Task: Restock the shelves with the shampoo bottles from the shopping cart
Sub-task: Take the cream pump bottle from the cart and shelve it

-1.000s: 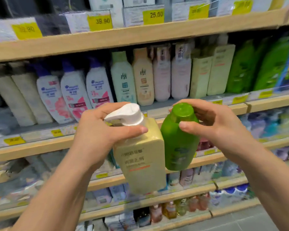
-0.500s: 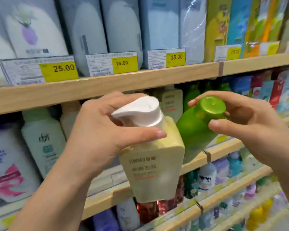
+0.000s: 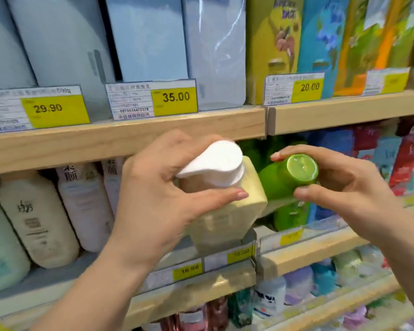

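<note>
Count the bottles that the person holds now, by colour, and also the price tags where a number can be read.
Pale yellow pump bottle, in the left hand: 1
Green bottle, in the right hand: 1
Price tags with a readable number, 29.90, 35.00, 20.00: 3
Total: 5

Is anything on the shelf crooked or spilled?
Nothing looks spilled or broken. Only the two held bottles are tilted: the left hand tips the yellow pump bottle toward the shelf, and the right hand holds the green bottle nearly on its side, cap toward the camera.
</note>
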Motion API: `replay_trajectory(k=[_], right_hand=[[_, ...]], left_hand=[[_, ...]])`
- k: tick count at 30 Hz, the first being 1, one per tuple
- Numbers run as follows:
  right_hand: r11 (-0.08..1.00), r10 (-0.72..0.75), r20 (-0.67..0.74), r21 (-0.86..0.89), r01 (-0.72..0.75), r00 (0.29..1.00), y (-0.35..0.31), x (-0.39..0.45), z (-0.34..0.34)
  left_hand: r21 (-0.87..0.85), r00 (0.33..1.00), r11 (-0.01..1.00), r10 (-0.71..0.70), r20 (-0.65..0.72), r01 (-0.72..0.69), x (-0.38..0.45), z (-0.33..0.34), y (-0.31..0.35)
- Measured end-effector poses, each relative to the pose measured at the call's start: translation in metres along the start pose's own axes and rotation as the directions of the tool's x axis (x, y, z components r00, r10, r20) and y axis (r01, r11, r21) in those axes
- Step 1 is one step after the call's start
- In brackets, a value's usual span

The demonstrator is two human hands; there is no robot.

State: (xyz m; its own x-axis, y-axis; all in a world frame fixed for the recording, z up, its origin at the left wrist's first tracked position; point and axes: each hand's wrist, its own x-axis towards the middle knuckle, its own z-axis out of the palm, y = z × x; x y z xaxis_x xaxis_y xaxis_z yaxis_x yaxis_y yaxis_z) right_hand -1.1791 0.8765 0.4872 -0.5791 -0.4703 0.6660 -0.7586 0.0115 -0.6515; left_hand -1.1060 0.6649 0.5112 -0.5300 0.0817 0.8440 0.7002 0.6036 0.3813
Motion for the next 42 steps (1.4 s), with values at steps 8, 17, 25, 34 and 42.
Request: replay_trajectory(k=[8,17,25,34,42], right_hand=[[0.993,0.029,0.125,0.112,-0.043,0.992,0.049,0.005,-0.036],[0.966,0.101,0.181,0.219,-0.140,0.978,0.075,0.021,-0.039],[0.951,0.150,0.175,0.243,-0.190,0.973,0.090,0.034,-0.037],[0.995,0.099,0.175,-0.038,-0.094,0.980,0.090,0.030,-0.035],[0.968,0.104,0.166,-0.241,-0.062,0.981,0.093,0.027,-0.037]], left_hand=[[0.196,0.991,0.973,-0.109,-0.078,0.123,0.000,0.056,-0.003],[0.121,0.953,0.950,-0.272,-0.130,0.288,0.010,0.070,-0.015],[-0.127,0.855,0.888,-0.460,-0.242,0.442,0.012,0.084,-0.032],[-0.268,0.786,0.763,-0.617,-0.031,0.589,-0.009,0.088,-0.053],[-0.169,0.738,0.719,-0.667,0.103,0.674,-0.020,0.074,-0.064]])
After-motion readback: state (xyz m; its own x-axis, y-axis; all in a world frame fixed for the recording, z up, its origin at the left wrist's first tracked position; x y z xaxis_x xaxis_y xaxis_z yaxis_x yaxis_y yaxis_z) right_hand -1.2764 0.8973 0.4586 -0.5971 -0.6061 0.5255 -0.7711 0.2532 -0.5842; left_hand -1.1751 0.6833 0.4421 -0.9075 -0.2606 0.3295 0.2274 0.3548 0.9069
